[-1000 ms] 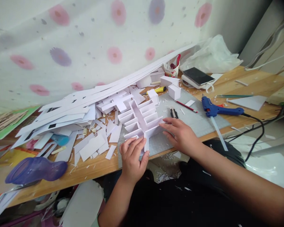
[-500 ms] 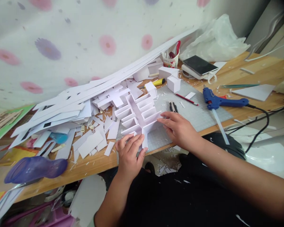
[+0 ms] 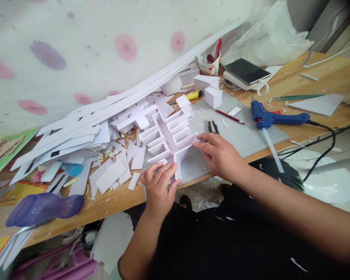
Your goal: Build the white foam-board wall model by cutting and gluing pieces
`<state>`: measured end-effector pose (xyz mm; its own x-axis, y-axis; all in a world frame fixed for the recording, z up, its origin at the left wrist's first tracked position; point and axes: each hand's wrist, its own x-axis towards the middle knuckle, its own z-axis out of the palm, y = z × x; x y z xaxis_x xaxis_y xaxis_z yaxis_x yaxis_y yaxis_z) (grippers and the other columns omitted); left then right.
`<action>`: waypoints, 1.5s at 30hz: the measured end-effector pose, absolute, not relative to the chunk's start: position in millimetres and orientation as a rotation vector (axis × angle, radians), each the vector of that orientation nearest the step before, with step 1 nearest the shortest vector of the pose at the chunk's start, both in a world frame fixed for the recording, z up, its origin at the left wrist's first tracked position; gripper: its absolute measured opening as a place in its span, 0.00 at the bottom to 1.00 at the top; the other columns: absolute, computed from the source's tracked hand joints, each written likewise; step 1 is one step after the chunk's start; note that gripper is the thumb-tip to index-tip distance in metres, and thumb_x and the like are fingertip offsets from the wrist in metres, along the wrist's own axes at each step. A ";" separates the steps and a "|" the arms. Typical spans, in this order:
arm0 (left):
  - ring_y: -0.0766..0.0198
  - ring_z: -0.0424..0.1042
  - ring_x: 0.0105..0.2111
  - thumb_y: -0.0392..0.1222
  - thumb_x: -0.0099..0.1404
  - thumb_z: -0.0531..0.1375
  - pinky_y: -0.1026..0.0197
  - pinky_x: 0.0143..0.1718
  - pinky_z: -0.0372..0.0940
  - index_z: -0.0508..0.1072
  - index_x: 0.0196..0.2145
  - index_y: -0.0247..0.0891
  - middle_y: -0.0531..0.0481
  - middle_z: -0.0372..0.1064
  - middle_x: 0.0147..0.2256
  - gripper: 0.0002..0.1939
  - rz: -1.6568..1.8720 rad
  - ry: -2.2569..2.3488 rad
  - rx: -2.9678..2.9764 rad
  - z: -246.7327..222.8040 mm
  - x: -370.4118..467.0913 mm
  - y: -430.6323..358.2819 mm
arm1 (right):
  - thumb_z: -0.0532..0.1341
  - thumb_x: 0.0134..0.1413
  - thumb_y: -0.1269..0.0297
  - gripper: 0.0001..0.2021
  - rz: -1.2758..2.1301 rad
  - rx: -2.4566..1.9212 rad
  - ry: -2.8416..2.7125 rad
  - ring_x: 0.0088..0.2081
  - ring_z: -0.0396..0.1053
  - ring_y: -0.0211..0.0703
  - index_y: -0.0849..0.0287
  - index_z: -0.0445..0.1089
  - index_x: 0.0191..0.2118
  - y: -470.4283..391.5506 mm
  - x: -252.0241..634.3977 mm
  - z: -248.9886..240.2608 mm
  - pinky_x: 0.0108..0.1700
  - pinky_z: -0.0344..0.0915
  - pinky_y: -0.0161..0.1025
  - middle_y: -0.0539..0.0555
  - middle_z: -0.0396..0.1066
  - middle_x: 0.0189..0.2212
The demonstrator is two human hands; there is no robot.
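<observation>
A white foam board model (image 3: 169,136) stands on the grey cutting mat (image 3: 230,134), with thin upright walls forming small bays along both sides of a central strip. My left hand (image 3: 160,186) is closed on the model's near end, thumb and fingers about its front wall panels; the fingers cover part of that corner. At the model's right side, my right hand (image 3: 221,155) pinches the outer end of a wall between thumb and fingers. Just beyond the right hand lies a black clip-like tool (image 3: 212,127) on the mat.
A blue hot glue gun (image 3: 275,116) with a glue stick lies at right, its cord trailing off the table. White offcuts (image 3: 112,175) cover the left side. A yellow cutter (image 3: 194,95), red pencil (image 3: 230,116), small white box (image 3: 213,96) and paper cup (image 3: 209,66) lie beyond. A purple bottle (image 3: 45,209) rests front left.
The camera view has shifted slightly. Both hands keep nearly the same hold on the model, which has not visibly changed.
</observation>
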<state>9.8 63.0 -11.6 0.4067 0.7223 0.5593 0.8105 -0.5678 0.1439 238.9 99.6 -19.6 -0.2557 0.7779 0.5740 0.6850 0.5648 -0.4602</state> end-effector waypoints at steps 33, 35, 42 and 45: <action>0.47 0.61 0.52 0.37 0.62 0.61 0.44 0.47 0.47 0.64 0.49 0.39 0.42 0.73 0.42 0.18 -0.204 -1.671 -2.629 33.1 23.8 60.9 | 0.54 0.49 0.80 0.21 0.078 -1.218 -2.049 0.48 0.67 0.56 0.66 0.71 0.50 98.4 238.4 -19.4 0.48 0.69 0.53 0.65 0.68 0.49; 0.47 0.61 0.53 0.36 0.62 0.60 0.44 0.47 0.47 0.63 0.50 0.40 0.42 0.73 0.42 0.18 -0.203 -1.698 -2.647 33.3 23.3 60.7 | 0.54 0.49 0.80 0.22 0.080 -1.216 -2.052 0.48 0.67 0.56 0.66 0.71 0.50 98.6 238.3 -18.9 0.48 0.69 0.53 0.65 0.68 0.49; 0.48 0.60 0.52 0.35 0.62 0.60 0.43 0.48 0.47 0.62 0.49 0.40 0.43 0.73 0.42 0.18 -0.238 -1.718 -2.687 31.5 21.1 61.1 | 0.54 0.49 0.80 0.21 0.087 -1.224 -2.043 0.48 0.67 0.55 0.65 0.71 0.50 99.7 237.6 -19.3 0.48 0.69 0.52 0.64 0.68 0.49; 0.48 0.59 0.52 0.35 0.62 0.60 0.43 0.48 0.47 0.63 0.49 0.40 0.42 0.72 0.43 0.18 -0.247 -1.733 -2.689 31.6 21.5 61.4 | 0.54 0.49 0.80 0.21 0.084 -1.224 -2.041 0.48 0.67 0.55 0.65 0.72 0.49 99.5 237.0 -19.2 0.48 0.69 0.51 0.64 0.68 0.49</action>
